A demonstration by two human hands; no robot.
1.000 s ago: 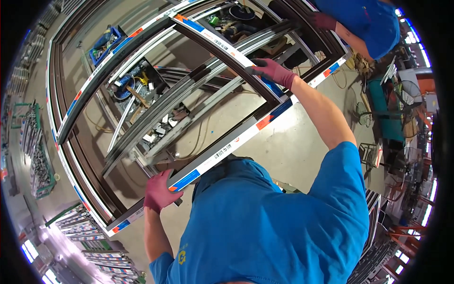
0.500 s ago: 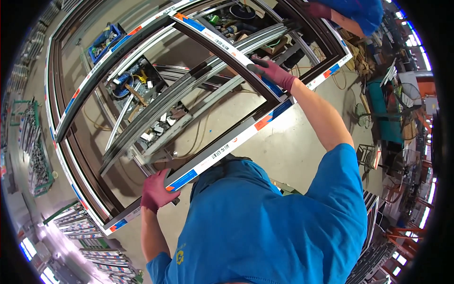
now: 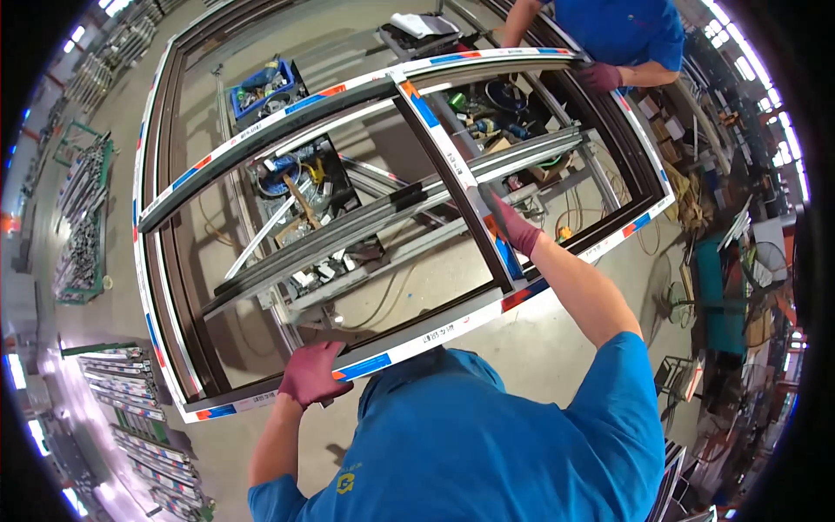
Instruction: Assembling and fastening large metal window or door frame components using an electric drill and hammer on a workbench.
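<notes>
A large rectangular metal window frame, with white, blue and orange protective tape on its edges, lies in front of me. Within it is a narrower framed section with a dark far rail and a taped right-hand bar. My left hand, in a maroon glove, is closed around the near rail toward its left part; the fingertips are partly hidden. My right hand, gloved alike with dark finger pads, grips the right-hand bar a little above its near corner.
Across the frame stands a co-worker in a blue shirt, one gloved hand on its right side. Metal support bars, a blue tool bin and a dark tray of tools and offcuts show through the frame. Racks of profiles stand left.
My view has shifted, so the frame appears lower and more level. Both my hands stay on it. More of the co-worker has come into view at the far right.
</notes>
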